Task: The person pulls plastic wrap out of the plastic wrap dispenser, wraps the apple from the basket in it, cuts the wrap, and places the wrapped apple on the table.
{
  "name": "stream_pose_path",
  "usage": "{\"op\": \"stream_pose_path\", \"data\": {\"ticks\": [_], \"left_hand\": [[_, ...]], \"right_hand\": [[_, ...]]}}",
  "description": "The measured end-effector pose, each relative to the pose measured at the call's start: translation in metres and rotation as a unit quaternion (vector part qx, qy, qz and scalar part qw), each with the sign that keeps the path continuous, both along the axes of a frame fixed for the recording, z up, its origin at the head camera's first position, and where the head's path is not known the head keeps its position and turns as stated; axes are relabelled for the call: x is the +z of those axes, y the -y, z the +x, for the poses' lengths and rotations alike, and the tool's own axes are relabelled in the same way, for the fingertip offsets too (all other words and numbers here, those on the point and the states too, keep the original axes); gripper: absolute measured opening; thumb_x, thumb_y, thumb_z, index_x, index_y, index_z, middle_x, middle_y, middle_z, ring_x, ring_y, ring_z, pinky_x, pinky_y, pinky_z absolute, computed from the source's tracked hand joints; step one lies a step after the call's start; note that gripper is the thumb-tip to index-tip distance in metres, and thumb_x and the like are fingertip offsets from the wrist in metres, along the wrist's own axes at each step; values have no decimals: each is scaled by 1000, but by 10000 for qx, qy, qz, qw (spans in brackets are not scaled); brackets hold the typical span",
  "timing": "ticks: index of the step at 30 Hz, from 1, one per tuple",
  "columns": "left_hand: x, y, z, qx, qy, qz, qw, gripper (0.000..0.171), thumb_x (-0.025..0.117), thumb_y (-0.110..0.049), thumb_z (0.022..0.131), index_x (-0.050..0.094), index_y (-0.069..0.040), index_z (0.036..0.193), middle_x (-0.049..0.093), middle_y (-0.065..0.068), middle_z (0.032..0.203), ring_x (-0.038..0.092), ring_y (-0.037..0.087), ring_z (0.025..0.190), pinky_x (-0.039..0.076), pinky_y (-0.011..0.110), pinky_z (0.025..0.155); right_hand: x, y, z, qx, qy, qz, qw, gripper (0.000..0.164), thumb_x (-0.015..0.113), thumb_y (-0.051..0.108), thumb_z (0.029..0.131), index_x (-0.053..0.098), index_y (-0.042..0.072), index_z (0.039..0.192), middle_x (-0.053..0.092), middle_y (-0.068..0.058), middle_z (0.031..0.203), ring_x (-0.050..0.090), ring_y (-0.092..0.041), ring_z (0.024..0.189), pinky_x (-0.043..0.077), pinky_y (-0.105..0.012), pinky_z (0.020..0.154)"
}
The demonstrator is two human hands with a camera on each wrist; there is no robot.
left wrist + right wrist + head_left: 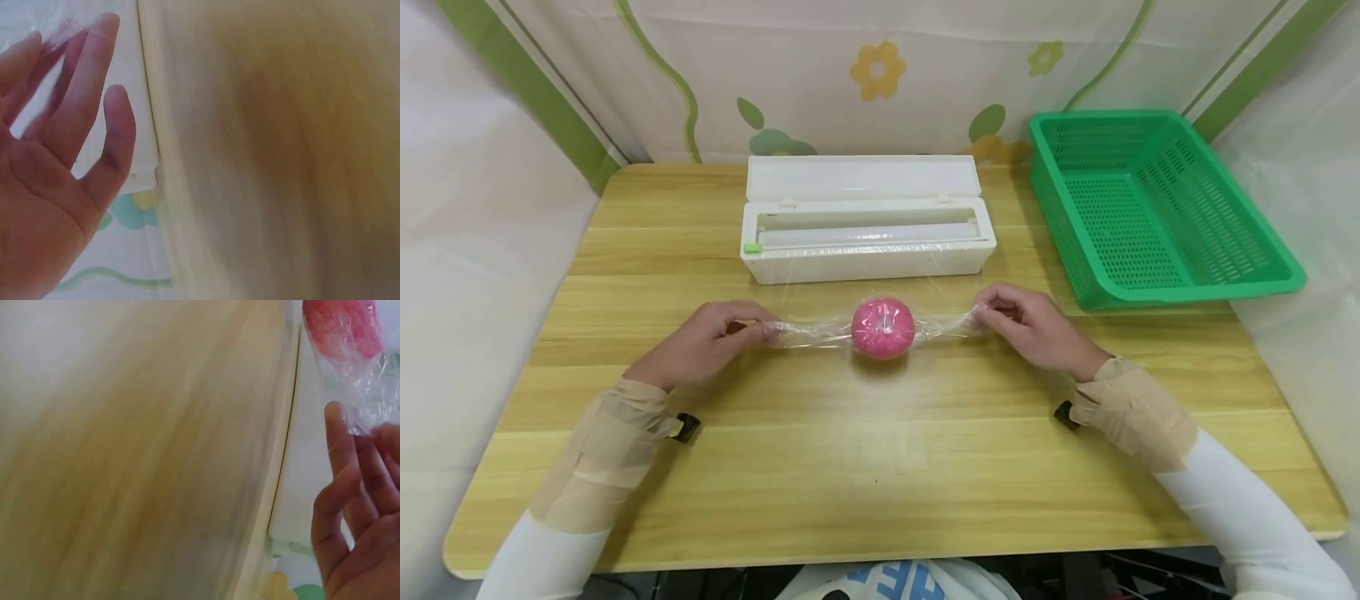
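A round pink object (883, 328) sits at mid-table, wrapped in clear plastic wrap (816, 334) drawn out to both sides in narrow, twisted ends. My left hand (706, 343) pinches the left end between thumb and fingertips, its little finger standing apart in the left wrist view. At the opposite end, my right hand (1039, 332) pinches the wrap in the same way. The right wrist view shows the pink object (344, 328) through crinkled film. A shadow lies below it; whether it touches the tabletop I cannot tell.
Behind the hands stands a white wrap dispenser box (868, 265), lid raised, with a roll inside. A green perforated basket (1093, 287) is at the back right. The wooden table (880, 467) meets a patterned cloth wall (820, 75) at the back.
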State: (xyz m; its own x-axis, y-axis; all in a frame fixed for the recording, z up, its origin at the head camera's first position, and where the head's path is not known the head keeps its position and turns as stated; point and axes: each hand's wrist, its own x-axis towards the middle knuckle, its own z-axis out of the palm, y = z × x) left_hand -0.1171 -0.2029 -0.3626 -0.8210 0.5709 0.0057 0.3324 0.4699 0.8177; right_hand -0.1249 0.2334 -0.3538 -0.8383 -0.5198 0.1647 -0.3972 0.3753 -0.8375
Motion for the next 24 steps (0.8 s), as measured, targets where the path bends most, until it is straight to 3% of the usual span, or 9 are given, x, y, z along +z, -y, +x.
{"op": "stream_pose_path", "data": {"ticks": [5,11,18,24], "left_hand": [[-8,2,-6,195,199,83,9996,24,50,-30,100,66,-14,107,66,-3,96,61,13,95,48,35,82],[-12,-3,-8,832,367,82,9958,28,51,-37,99,67,-15,100,66,-2,92,61,16,89,47,36,78],[-11,-15,-9,1572,656,158,9853,34,54,-42,96,62,-10,103,66,4,88,65,20,84,47,37,63],[-10,-26,-9,2200,495,-161,9741,36,55,-47,95,61,-12,102,62,6,89,65,19,78,44,33,61]], "right_hand": [[-6,2,-7,-443,406,-117,9981,13,55,10,96,59,-1,102,65,-12,87,64,-26,82,49,-47,70],[-23,2,-19,-869,452,10,9952,16,58,17,96,61,4,104,65,-6,86,64,-21,80,49,-44,70],[-29,8,-29,-1517,592,253,9863,24,57,32,96,62,9,102,65,-3,85,62,-19,79,49,-35,70],[-27,15,-32,-1954,357,580,9784,24,56,36,96,62,12,98,62,-3,84,61,-18,75,48,-33,65]]}}
